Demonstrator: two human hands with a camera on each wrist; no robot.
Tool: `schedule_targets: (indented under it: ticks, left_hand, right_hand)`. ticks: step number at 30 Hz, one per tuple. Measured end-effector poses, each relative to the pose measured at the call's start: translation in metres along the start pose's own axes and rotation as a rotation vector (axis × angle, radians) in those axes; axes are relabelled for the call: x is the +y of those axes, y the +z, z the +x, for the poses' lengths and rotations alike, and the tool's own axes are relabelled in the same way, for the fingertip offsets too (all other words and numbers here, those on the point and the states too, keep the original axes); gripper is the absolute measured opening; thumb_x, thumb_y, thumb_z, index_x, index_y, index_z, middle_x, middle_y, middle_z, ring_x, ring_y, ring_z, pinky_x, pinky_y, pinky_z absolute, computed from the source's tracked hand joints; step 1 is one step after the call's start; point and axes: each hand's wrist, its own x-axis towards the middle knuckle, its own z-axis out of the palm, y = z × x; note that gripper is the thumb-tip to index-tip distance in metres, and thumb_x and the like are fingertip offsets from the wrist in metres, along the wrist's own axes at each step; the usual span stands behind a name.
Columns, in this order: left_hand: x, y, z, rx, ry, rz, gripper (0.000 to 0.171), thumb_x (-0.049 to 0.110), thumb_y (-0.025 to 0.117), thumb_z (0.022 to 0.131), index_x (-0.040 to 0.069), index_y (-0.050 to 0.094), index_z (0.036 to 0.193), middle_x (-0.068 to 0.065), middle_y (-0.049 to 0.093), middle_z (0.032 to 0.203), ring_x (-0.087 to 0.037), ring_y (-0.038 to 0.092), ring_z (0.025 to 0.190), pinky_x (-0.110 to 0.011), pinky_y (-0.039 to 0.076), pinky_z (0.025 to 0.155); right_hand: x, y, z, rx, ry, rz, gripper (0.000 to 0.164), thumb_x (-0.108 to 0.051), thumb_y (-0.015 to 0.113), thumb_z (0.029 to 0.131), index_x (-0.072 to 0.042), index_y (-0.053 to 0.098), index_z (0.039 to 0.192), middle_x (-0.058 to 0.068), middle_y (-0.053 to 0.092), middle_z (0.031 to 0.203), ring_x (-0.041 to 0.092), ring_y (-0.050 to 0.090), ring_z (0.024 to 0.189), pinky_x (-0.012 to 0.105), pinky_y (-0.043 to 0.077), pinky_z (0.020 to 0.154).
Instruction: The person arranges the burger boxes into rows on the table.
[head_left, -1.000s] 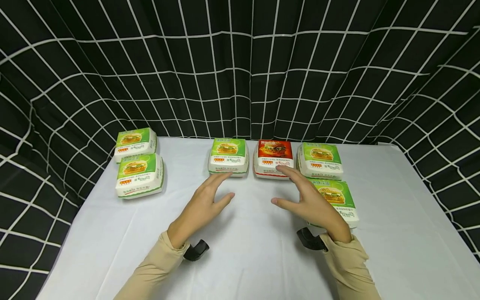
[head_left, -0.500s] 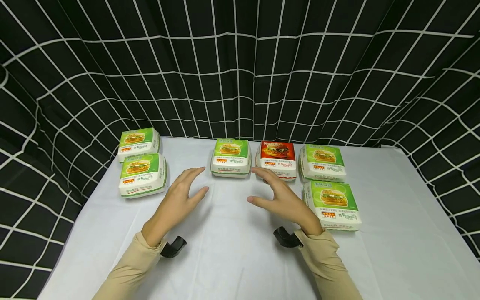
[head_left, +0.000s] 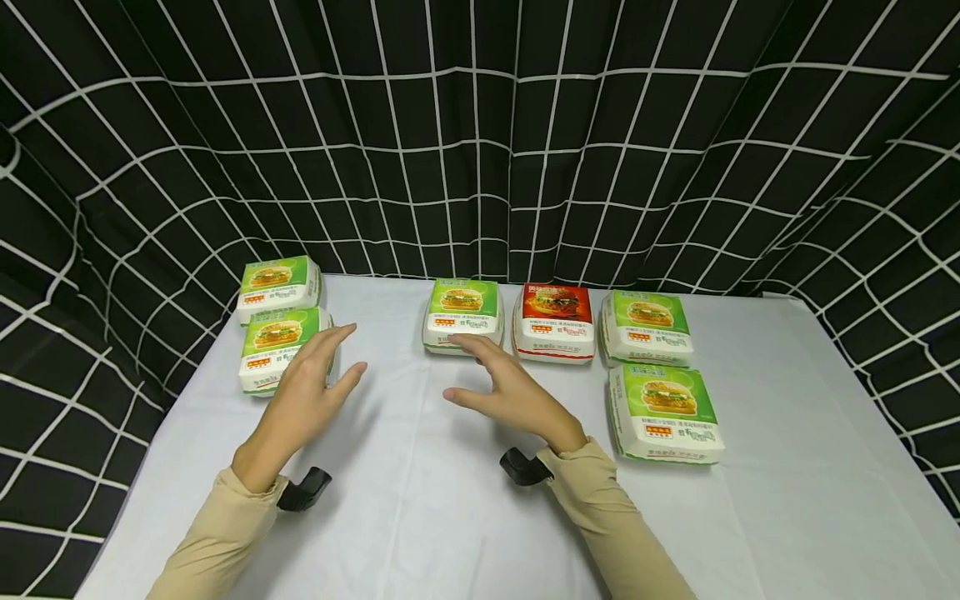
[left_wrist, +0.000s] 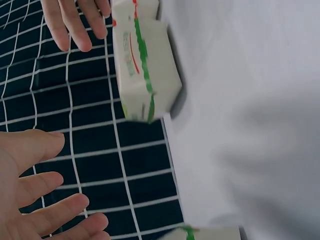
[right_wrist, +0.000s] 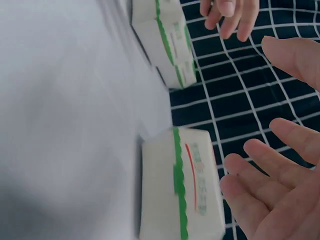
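My left hand hovers over the table with fingers extended and thumb spread, holding nothing. It partly covers the front-left green burger box in the head view. My right hand, also with fingers spread and nothing in it, is in front of the middle green burger box, its fingertips overlapping that box's front side. A red burger box stands just right of the middle one. In the right wrist view, a white box side with green trim lies beside the fingers.
Another green box stands behind the front-left one. At the right are a rear green box and a nearer green box. A black curtain with white grid lines surrounds the white-covered table.
Both hands have moved left across the table, the left toward the left boxes and the right from the red box to the middle green one. The boxes keep their places; the view shifted slightly.
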Motion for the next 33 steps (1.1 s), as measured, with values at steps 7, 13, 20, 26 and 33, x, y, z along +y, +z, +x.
schedule_targets:
  ticks: [7,13,20,26,33]
  left_hand:
    - [-0.015,-0.012,-0.002,0.023,-0.034,0.018,0.049,0.019,0.061,0.087,0.006,0.046,0.132,-0.017,0.048,0.131,-0.035,0.047,0.117,-0.052,0.037,0.095]
    - [-0.030,-0.021,-0.002,0.047,-0.061,0.050,0.050,0.017,0.062,0.086,0.003,0.047,0.131,-0.019,0.048,0.129,-0.037,0.044,0.118,-0.054,0.036,0.095]
    - [-0.044,-0.030,-0.001,0.078,-0.080,0.074,0.048,0.015,0.061,0.087,0.000,0.046,0.131,-0.023,0.048,0.128,-0.043,0.043,0.117,-0.056,0.032,0.096]
    - [-0.056,-0.036,0.000,0.075,-0.106,0.086,0.049,0.015,0.059,0.088,-0.002,0.045,0.131,-0.027,0.045,0.129,-0.047,0.039,0.118,-0.058,0.030,0.097]
    - [-0.074,-0.041,-0.002,0.079,-0.157,0.098,0.052,0.016,0.059,0.087,-0.004,0.043,0.132,-0.030,0.039,0.132,-0.048,0.033,0.123,-0.059,0.026,0.100]
  right_hand:
    - [-0.005,0.015,0.018,-0.019,-0.021,-0.015,0.066,-0.040,0.066,0.081,-0.025,0.037,0.138,-0.011,0.037,0.141,0.011,0.038,0.129,0.033,0.034,0.107]
    - [-0.008,0.027,0.030,-0.039,-0.036,-0.005,0.065,-0.040,0.064,0.082,-0.022,0.036,0.139,-0.009,0.037,0.142,0.011,0.037,0.129,0.034,0.032,0.108]
    - [-0.008,0.037,0.043,-0.056,-0.060,0.004,0.065,-0.040,0.063,0.083,-0.021,0.036,0.139,-0.007,0.036,0.143,0.014,0.039,0.128,0.033,0.033,0.107]
    - [-0.010,0.046,0.055,-0.055,-0.081,0.015,0.064,-0.040,0.063,0.083,-0.021,0.036,0.139,-0.007,0.038,0.141,0.016,0.042,0.126,0.033,0.036,0.105]
    - [-0.014,0.058,0.069,-0.069,-0.061,0.035,0.063,-0.040,0.063,0.083,-0.023,0.037,0.138,-0.009,0.039,0.141,0.016,0.044,0.126,0.032,0.038,0.103]
